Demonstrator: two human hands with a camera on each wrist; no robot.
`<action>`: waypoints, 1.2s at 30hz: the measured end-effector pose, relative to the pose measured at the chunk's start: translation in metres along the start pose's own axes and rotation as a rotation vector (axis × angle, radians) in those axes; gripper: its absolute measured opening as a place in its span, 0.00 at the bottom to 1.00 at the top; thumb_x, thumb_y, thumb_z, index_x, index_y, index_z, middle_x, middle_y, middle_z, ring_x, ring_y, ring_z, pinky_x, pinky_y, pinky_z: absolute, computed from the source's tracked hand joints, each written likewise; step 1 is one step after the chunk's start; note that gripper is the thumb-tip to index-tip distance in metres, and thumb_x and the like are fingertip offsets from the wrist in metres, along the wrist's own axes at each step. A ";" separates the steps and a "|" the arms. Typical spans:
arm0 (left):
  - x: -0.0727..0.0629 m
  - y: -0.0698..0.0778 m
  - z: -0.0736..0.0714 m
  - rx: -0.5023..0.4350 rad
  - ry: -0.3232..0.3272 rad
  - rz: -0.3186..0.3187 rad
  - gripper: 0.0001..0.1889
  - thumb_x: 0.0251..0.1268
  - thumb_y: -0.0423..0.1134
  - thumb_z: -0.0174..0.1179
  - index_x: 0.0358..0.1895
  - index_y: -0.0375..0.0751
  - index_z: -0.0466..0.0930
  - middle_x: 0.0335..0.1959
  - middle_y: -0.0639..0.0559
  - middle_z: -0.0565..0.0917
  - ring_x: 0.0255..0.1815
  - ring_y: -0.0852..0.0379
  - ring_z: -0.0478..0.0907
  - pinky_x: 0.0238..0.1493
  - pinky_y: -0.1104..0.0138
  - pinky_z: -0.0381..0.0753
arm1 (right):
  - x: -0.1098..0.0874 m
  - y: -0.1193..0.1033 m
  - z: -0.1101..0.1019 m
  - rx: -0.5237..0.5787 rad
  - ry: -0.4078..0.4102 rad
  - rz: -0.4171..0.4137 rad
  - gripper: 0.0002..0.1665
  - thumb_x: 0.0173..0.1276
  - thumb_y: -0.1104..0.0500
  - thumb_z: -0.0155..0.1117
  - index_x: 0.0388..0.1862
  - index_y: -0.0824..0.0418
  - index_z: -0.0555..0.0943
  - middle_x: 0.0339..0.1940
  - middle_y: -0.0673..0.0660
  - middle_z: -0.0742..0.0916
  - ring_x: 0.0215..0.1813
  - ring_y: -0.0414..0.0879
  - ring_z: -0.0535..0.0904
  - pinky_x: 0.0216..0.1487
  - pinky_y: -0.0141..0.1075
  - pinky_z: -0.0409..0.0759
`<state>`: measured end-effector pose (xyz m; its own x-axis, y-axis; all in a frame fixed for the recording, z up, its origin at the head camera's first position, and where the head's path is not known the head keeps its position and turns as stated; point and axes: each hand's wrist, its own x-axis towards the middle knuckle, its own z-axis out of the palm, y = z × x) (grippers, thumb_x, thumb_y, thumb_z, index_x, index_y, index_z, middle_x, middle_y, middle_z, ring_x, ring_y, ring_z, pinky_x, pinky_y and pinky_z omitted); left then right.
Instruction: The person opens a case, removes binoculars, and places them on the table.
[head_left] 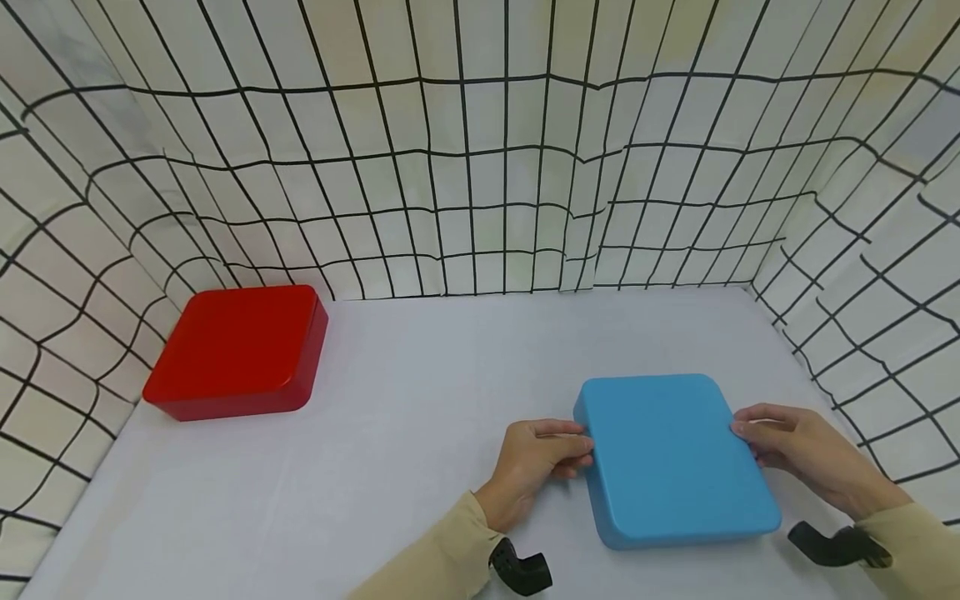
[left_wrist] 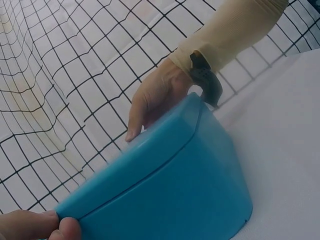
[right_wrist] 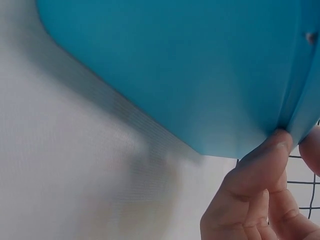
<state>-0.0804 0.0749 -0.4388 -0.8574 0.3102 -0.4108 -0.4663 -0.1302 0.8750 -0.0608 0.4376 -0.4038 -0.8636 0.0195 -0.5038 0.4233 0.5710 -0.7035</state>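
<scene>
A light blue square box with a flat lid [head_left: 675, 458] stands on the white surface at the right. My left hand [head_left: 532, 458] pinches the lid's left edge. In the left wrist view, a thumb and a finger lie at the lid's rim, above the box wall [left_wrist: 175, 200], and a thin seam runs between lid and box. At the opposite edge, my right hand [head_left: 810, 450] pinches the rim. The right wrist view has a fingertip [right_wrist: 280, 142] tucked against the rim's underside. The lid sits on the box; its contents are hidden.
A red lidded box [head_left: 240, 342] stands at the far left, near the wall. Black-gridded white walls [head_left: 480, 183] enclose the back and both sides of the white table [head_left: 375, 483]. A dark wrist device [head_left: 521, 571] is on each arm.
</scene>
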 end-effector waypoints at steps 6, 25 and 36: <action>0.000 0.000 0.000 -0.004 0.001 -0.013 0.17 0.57 0.33 0.75 0.51 0.36 0.87 0.36 0.43 0.93 0.29 0.62 0.89 0.30 0.72 0.83 | -0.001 0.001 0.001 0.031 0.006 -0.012 0.40 0.79 0.44 0.59 0.73 0.74 0.66 0.51 0.52 0.87 0.46 0.39 0.84 0.48 0.31 0.86; 0.001 -0.001 0.001 -0.001 -0.012 -0.017 0.19 0.59 0.35 0.74 0.54 0.38 0.85 0.36 0.45 0.93 0.29 0.62 0.89 0.30 0.71 0.81 | 0.000 0.001 -0.001 0.022 0.004 0.003 0.41 0.79 0.44 0.59 0.74 0.73 0.65 0.52 0.52 0.87 0.47 0.38 0.84 0.48 0.32 0.86; 0.003 0.002 0.000 0.024 -0.036 -0.004 0.19 0.58 0.35 0.75 0.53 0.39 0.86 0.34 0.45 0.93 0.30 0.62 0.89 0.30 0.72 0.80 | -0.003 -0.005 0.003 -0.033 0.026 -0.026 0.41 0.80 0.43 0.58 0.74 0.73 0.65 0.61 0.63 0.84 0.49 0.37 0.84 0.50 0.32 0.87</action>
<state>-0.0841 0.0753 -0.4389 -0.8470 0.3443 -0.4050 -0.4638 -0.1063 0.8795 -0.0596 0.4323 -0.4005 -0.8814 0.0257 -0.4717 0.3916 0.5982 -0.6991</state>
